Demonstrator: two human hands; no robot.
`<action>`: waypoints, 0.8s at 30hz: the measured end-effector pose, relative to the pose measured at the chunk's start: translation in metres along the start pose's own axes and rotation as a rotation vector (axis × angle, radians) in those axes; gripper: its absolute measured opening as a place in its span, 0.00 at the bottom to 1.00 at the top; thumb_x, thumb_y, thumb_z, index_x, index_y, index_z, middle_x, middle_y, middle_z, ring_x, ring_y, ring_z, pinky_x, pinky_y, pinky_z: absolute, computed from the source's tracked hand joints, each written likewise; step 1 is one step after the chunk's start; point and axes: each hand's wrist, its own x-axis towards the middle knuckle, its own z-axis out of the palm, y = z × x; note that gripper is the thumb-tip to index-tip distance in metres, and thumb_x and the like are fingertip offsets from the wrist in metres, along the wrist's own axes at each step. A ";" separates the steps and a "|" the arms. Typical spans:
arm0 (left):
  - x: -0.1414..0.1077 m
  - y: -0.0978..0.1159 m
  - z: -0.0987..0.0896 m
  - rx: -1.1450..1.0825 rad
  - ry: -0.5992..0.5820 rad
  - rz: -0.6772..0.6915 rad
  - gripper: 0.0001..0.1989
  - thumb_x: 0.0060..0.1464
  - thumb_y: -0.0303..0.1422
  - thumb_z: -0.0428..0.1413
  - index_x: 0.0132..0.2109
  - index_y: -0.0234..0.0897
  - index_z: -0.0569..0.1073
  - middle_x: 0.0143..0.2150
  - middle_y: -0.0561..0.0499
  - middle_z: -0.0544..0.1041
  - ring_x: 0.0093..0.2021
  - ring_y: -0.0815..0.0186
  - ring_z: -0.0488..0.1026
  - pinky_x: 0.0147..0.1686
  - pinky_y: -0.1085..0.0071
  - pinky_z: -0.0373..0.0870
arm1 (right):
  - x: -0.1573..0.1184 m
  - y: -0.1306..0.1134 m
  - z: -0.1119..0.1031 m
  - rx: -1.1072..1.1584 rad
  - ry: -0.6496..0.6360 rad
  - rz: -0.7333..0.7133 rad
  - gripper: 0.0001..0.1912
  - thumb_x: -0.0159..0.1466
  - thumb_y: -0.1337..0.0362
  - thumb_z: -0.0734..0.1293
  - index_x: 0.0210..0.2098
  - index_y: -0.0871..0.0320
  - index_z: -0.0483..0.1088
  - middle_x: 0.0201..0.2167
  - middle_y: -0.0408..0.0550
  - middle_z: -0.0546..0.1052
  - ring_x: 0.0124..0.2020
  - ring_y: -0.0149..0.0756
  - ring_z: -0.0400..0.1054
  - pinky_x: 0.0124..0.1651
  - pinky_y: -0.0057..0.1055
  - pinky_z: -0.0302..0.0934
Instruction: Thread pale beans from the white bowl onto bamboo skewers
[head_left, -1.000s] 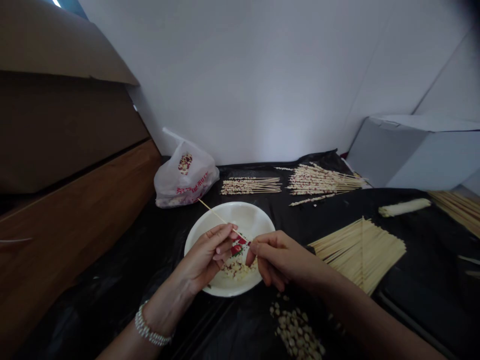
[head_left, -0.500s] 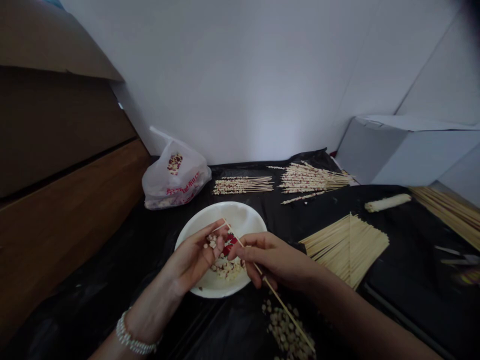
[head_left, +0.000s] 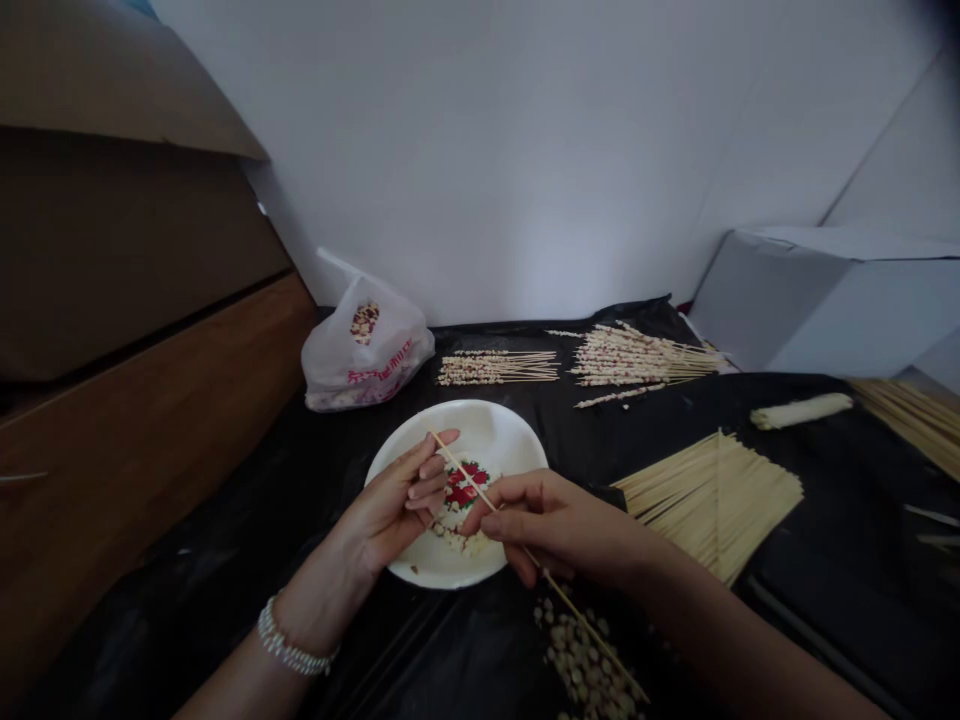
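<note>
My right hand (head_left: 551, 525) pinches a thin wooden skewer (head_left: 592, 630) that slants from the lower right up to the left. The skewer's upper end lies by the forefinger of my left hand (head_left: 394, 495). My left hand is palm up with its fingers curled in; small pale pieces lay in it a moment earlier and are now mostly hidden by the fingers. Under both hands stands a white bowl (head_left: 495, 425) with a red flower print and small pale pieces (head_left: 472, 543) at its bottom.
Filled skewers lie in a small bundle (head_left: 495, 367) and a larger bundle (head_left: 637, 357) at the back. Bare skewers (head_left: 720, 500) fan out to the right. A white plastic bag (head_left: 360, 365) stands back left. Round pale pieces (head_left: 589, 660) lie at the front. White box (head_left: 795, 290) at right.
The fingers of my left hand have curled in over the pale pieces that showed in its palm. My right hand keeps its pinch on the skewer. The whole view has shifted slightly.
</note>
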 end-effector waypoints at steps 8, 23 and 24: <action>-0.005 0.006 0.002 0.006 0.063 -0.007 0.13 0.60 0.19 0.49 0.49 0.25 0.73 0.26 0.52 0.69 0.22 0.76 0.67 0.21 0.82 0.67 | 0.003 0.005 0.001 0.036 -0.017 0.019 0.13 0.66 0.56 0.65 0.41 0.60 0.74 0.14 0.35 0.70 0.08 0.20 0.51 0.11 0.19 0.41; 0.002 0.006 -0.012 -0.053 0.069 0.125 0.06 0.58 0.23 0.56 0.42 0.28 0.76 0.28 0.53 0.72 0.22 0.78 0.68 0.20 0.85 0.66 | 0.003 0.005 0.008 0.065 -0.031 0.065 0.14 0.68 0.57 0.63 0.46 0.59 0.72 0.13 0.35 0.71 0.07 0.20 0.50 0.10 0.18 0.40; 0.003 0.006 -0.013 -0.064 0.065 0.119 0.07 0.58 0.23 0.56 0.44 0.28 0.76 0.27 0.54 0.72 0.21 0.79 0.67 0.18 0.86 0.64 | 0.004 0.006 0.008 0.056 -0.031 0.058 0.13 0.68 0.58 0.63 0.46 0.59 0.72 0.13 0.35 0.71 0.07 0.20 0.49 0.10 0.18 0.39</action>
